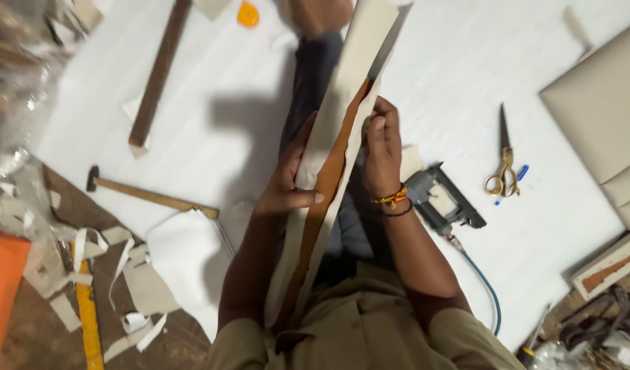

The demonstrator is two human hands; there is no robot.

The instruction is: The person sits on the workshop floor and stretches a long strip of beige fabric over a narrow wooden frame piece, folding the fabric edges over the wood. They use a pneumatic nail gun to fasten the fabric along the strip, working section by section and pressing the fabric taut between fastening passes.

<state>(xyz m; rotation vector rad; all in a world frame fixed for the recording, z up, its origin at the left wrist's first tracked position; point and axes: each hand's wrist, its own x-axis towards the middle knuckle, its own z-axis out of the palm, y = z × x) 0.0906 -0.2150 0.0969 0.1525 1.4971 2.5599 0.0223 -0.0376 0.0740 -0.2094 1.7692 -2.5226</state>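
Long board being held between both hands, left hand and right hand clamped on cream fabric; brown wood partly being left uncovered. Staple gun lying just right of right hand.

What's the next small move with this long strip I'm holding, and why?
Probably pull the beige covering across the bare brown wooden strip: wood still shows between the left hand and right hand, and the grey staple gun lies beside them.

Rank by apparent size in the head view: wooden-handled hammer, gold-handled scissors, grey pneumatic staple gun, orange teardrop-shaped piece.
1. Wooden-handled hammer
2. Gold-handled scissors and grey pneumatic staple gun: look alike, unranked
3. Orange teardrop-shaped piece, cut by the frame edge
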